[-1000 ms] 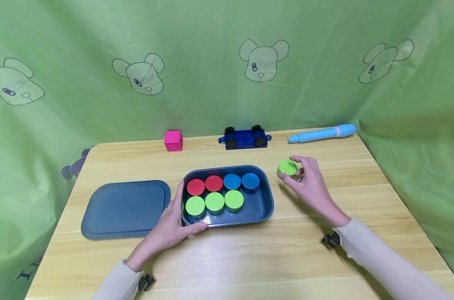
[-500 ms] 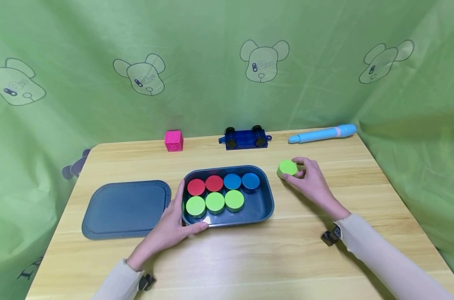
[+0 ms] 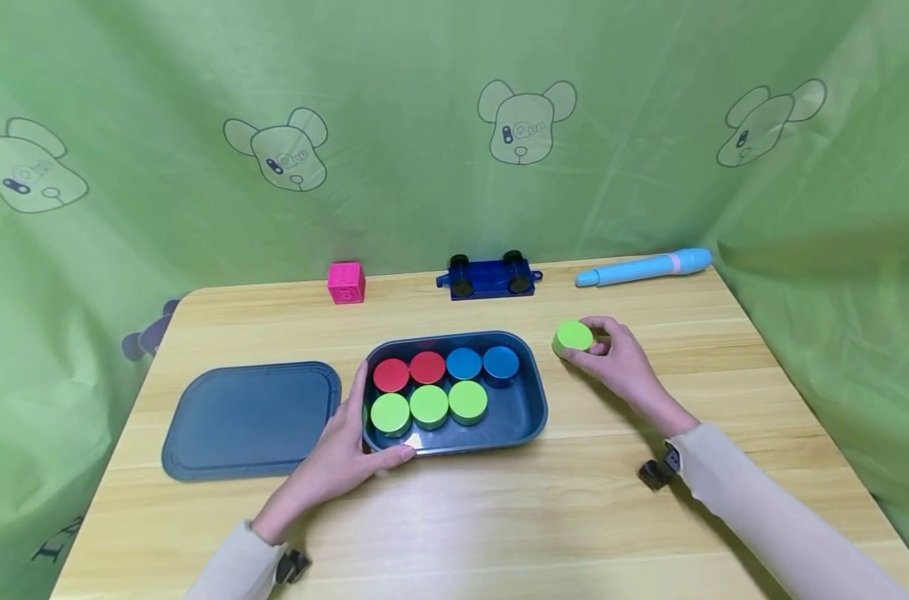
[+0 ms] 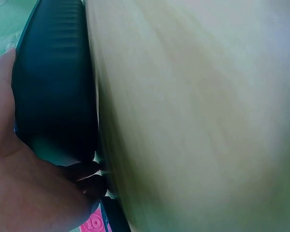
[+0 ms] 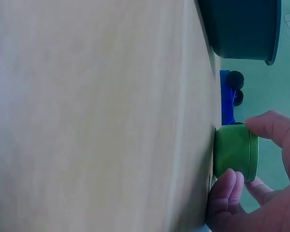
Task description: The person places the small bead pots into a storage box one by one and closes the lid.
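Observation:
My left hand (image 3: pixel 337 450) grips the left end of a dark blue open box (image 3: pixel 517 408), thumb along its front wall and fingers at its left side. Inside the box, two red round tins (image 3: pixel 427 367) and two blue ones (image 3: pixel 501 363) form the back row. Three green round tins (image 3: pixel 429 404) line the front, beside bare floor at the right. To the right of the box, my right hand (image 3: pixel 625 362) holds another green round tin (image 5: pixel 234 152) between thumb and fingers. That tin stands upright at the tabletop, its lid seam showing in the right wrist view.
A dark blue lid (image 3: pixel 252 421) lies flat left of the box. Along the back edge are a pink cube (image 3: pixel 347 283), a blue toy wagon base (image 3: pixel 489 278) with black wheels and a light blue pen-shaped thing (image 3: pixel 644 267). A green curtain (image 3: pixel 409 150) hangs behind the table.
My right hand has shifted slightly downward at the green tin, its index finger drawing back a little from the far rim. My left hand and the box keep their place.

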{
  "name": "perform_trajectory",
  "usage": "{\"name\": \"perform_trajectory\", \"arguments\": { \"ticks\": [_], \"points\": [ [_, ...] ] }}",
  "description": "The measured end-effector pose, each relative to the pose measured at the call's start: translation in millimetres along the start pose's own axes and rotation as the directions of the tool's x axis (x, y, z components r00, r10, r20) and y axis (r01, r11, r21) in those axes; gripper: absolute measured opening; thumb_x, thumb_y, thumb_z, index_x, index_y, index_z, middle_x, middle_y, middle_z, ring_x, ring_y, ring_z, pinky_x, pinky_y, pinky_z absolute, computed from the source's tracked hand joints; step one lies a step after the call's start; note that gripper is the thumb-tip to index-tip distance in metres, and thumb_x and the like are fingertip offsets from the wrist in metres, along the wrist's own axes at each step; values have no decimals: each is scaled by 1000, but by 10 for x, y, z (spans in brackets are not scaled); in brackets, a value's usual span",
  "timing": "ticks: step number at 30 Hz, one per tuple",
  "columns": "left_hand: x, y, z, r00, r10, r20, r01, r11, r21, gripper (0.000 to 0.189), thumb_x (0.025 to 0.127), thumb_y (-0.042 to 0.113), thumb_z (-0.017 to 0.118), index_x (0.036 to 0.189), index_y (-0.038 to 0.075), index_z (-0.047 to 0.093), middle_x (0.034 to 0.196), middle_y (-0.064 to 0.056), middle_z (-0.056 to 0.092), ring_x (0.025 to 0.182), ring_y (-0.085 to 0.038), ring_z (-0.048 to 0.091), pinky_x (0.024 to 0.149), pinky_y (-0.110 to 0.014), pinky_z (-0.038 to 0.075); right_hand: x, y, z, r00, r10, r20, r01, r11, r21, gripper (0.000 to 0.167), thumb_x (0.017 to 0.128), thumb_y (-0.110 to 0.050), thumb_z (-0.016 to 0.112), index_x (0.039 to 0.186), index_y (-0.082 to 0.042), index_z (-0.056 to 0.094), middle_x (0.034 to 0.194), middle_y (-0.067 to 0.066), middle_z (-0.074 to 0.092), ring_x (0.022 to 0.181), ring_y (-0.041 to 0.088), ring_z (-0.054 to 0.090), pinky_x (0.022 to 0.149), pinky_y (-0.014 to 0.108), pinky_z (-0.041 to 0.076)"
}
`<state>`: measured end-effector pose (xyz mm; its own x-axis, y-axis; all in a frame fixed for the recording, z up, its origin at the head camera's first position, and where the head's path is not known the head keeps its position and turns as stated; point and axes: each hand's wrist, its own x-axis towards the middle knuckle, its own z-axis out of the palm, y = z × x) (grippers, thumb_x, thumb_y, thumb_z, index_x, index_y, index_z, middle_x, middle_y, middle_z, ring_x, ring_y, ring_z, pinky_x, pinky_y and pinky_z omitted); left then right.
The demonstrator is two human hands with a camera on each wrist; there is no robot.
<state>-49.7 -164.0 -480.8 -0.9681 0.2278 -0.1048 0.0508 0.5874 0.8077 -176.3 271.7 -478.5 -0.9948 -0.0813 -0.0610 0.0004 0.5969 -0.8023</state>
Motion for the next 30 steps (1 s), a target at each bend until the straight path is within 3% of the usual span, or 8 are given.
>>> {"name": "perform_trajectory", "arguments": {
  "ticks": [7, 16, 21, 30],
  "points": [
    [-3, 13, 2, 1000, -5, 2, 5, 1000, -1, 133, 89, 58, 88, 176, 29, -7, 179, -17, 20, 159, -51, 23, 114, -81, 29, -51, -31, -23, 997, 69, 36, -71, 995, 75, 74, 100, -31, 82, 156, 6, 50, 123, 20, 59, 96, 21, 55, 68, 23, 55],
    [2, 17, 3, 1000, 3, 3, -3, 1000, -4, 134, 88, 59, 88, 176, 30, -9, 180, -13, 18, 160, -48, 22, 115, -80, 29, -191, -99, -46, 995, 95, 19, -97, 989, 113, 71, 100, -39, 81, 153, 1, 56, 108, 13, 61, 92, 18, 57, 70, 28, 55],
    [1, 17, -11, 1000, 12, 1, -13, 1000, 2, 133, 89, 58, 88, 176, 28, -8, 179, -16, 18, 159, -51, 22, 114, -82, 28, -271, -174, -67, 998, 65, 8, -65, 993, 103, 68, 100, -40, 82, 150, 1, 60, 110, 13, 61, 96, 20, 56, 71, 25, 50],
    [-5, 12, -7, 1000, 14, 7, -14, 1000, -1, 133, 89, 58, 88, 176, 29, -9, 180, -13, 15, 160, -49, 20, 116, -81, 25, -458, -402, -89, 1000, -1, -15, 3, 995, 104, 62, 98, -33, 86, 146, -1, 64, 128, 15, 58, 103, 21, 56, 76, 23, 50]
  ]
}}
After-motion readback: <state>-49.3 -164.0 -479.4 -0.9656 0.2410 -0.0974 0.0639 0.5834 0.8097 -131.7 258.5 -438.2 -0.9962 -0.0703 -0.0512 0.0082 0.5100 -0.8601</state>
